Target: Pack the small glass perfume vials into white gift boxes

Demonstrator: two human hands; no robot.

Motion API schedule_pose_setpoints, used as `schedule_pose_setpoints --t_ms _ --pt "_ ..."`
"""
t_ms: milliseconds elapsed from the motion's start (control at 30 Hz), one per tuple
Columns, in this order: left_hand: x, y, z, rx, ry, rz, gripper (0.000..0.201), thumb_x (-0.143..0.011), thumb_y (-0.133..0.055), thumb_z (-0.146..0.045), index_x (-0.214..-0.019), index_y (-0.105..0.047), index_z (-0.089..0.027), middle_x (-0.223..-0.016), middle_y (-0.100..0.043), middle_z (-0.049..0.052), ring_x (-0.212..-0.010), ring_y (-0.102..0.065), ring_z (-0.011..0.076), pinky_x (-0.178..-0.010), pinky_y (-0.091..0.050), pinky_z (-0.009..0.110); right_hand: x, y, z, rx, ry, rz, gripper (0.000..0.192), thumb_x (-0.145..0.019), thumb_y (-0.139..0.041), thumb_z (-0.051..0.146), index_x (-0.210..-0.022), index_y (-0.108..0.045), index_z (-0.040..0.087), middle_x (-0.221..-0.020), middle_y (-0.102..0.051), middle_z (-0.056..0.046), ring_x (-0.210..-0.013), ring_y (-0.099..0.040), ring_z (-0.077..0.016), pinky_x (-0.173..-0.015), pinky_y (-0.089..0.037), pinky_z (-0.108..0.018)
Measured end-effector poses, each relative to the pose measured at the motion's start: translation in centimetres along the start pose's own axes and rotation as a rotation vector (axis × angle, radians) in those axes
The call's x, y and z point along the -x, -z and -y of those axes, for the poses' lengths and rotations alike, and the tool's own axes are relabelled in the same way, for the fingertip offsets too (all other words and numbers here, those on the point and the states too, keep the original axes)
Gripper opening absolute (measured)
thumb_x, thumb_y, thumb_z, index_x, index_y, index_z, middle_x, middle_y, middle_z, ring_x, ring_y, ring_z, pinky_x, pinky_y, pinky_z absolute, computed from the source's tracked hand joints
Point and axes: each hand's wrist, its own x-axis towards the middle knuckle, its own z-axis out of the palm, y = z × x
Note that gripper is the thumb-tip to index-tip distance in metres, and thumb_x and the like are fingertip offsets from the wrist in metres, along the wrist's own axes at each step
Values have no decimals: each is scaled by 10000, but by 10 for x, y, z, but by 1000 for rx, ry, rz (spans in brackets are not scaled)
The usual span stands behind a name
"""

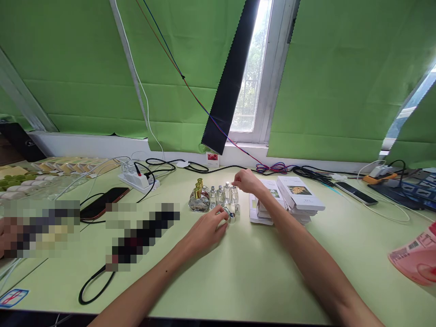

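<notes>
My left hand rests low over the table, its fingertips closed on a small shiny silver-topped bottle in front of a group of glass bottles. With its fingers pinched, my right hand reaches to the top of the rightmost clear perfume bottle. More slim clear perfume bottles stand upright in a row to its left. Beside them are rounded glass bottles with gold caps. Just right of the bottles, partly behind my right forearm, lie stacks of white printed boxes.
A phone and a white power strip lie left, a second phone right. Black cables run along the back. A pink package sits at the right edge. Another person's hand shows far left.
</notes>
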Motion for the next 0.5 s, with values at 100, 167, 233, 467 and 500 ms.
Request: schedule_pose_setpoints --t_ms 100,167,233,467,500 --pt "0 0 0 -10 -2 4 168 -957 -467 -237 -952 -633 -218 -1069 -592 48 -713 -583 148 -661 -447 292 -1 -1 -1 -1 4 -1 234 -896 -697 217 -672 -730 158 -603 -636 -17 -565 -476 -113 -596 -365 -243" --pt "0 0 0 -15 1 7 166 -960 -462 -235 -949 -627 -220 -1069 -590 47 -717 -584 149 -664 -448 292 -2 0 -2 -4 11 -3 264 -906 -685 225 -652 -718 160 -584 -624 -15 -564 -482 -117 -601 -366 -245" --pt "1 0 0 -12 3 2 165 -960 -460 -235 -943 -624 -222 -1065 -591 46 -708 -582 148 -656 -447 291 -2 2 -3 -4 18 -14 294 -918 -666 225 -634 -709 162 -574 -616 -17 -579 -500 -123 -615 -369 -248" --pt "0 -3 3 1 5 -34 171 -955 -479 -247 -976 -647 -230 -1088 -608 52 -698 -595 154 -660 -460 303 1 21 -2 -2 19 -115 226 -923 -618 191 -745 -749 147 -693 -677 -48 -688 -551 -145 -663 -374 -254" --pt "0 -3 4 4 9 -42 169 -956 -480 -250 -977 -647 -231 -1092 -609 50 -693 -595 152 -658 -460 304 3 24 -1 -7 20 -129 186 -914 -622 177 -790 -757 147 -730 -693 -50 -705 -559 -144 -674 -381 -250"
